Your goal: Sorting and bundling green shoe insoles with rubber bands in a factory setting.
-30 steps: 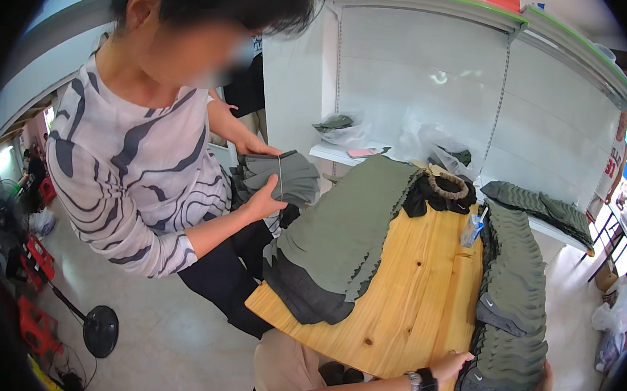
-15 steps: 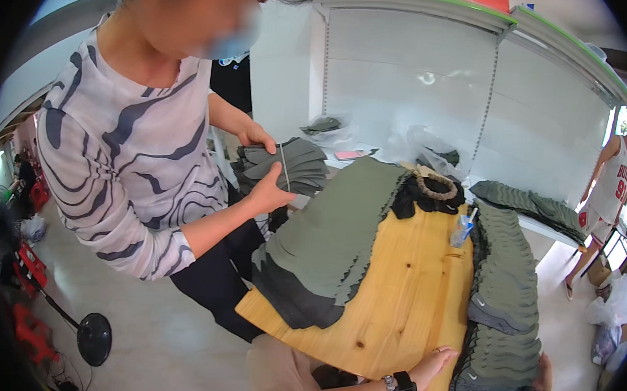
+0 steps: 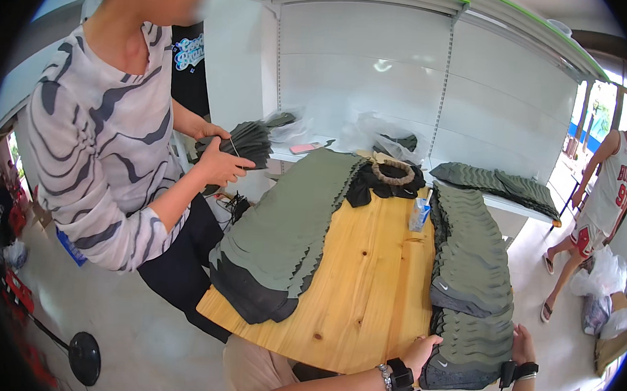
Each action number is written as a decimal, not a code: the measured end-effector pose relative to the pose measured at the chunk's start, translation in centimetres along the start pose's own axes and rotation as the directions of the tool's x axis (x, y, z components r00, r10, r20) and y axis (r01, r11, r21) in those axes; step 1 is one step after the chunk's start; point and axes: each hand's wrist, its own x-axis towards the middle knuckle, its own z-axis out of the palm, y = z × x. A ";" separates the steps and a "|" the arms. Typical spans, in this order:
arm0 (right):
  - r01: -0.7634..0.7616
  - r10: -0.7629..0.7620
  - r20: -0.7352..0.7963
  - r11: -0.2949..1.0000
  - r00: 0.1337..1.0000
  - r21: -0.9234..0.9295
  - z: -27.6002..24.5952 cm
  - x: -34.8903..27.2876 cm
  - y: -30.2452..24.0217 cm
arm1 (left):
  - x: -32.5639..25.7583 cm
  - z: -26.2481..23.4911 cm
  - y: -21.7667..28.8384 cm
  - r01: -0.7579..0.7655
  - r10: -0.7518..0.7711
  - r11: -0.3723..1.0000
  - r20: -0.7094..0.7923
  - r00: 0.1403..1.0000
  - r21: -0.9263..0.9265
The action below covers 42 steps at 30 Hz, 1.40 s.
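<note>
A near stack of overlapping olive and dark grey fabric pieces [image 3: 466, 348] lies at the table's front right corner. My left hand [image 3: 420, 355] is closed at its left edge, its fingertips against the layers. At the opposite edge, my right hand [image 3: 524, 347] grips the same stack, with some fingers hidden behind it. Directly behind lies a longer row of matching fabric pieces [image 3: 473, 254], each overlapping the one before. Both my wrists wear black bands, and a bracelet shows on the left.
Another fanned fabric pile [image 3: 274, 233] covers the table's left side. Behind are black cloth with a ring [image 3: 393, 173] and a small blue carton [image 3: 420, 216]. A co-worker [image 3: 106, 145] at left holds a tied bundle [image 3: 248, 146]; a person [image 3: 609, 180] stands far right.
My left hand has come against the near stack's left edge from the table beside it. The view has shifted, so the table sits further left. The co-worker's bundle is turned differently.
</note>
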 end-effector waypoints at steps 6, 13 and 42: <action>0.042 -0.043 0.020 0.997 0.999 0.061 -0.7 0.6 -0.7 | 0.0 1.4 2.5 0.123 -0.123 0.991 -0.004 0.992 -0.044; 0.042 -0.042 0.001 0.999 0.999 0.017 2.2 0.1 -3.2 | -0.2 2.4 5.2 0.196 -0.196 0.980 0.018 0.980 0.025; -0.070 0.058 -0.122 0.993 0.991 -0.100 4.7 -0.5 -2.5 | 0.5 1.5 5.7 -0.052 -0.004 0.924 0.146 0.989 0.379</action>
